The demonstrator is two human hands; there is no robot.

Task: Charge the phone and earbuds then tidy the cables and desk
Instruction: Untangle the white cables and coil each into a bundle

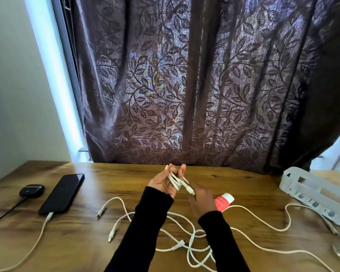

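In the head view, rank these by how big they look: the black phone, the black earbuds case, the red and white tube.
1. Black slab phone, clearly largest.
2. Black rounded earbuds case and red and white tube: they look alike, and the right hand hides part of the tube, so no ranking.

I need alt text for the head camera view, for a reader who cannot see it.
A person's left hand holds a coiled white cable above a wooden desk, with the right hand beside it. A phone and earbuds case lie plugged in at left; loose cables sprawl below.

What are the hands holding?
The left hand holds a coiled white cable around its loops. The right hand is blurred; its grip cannot be told.
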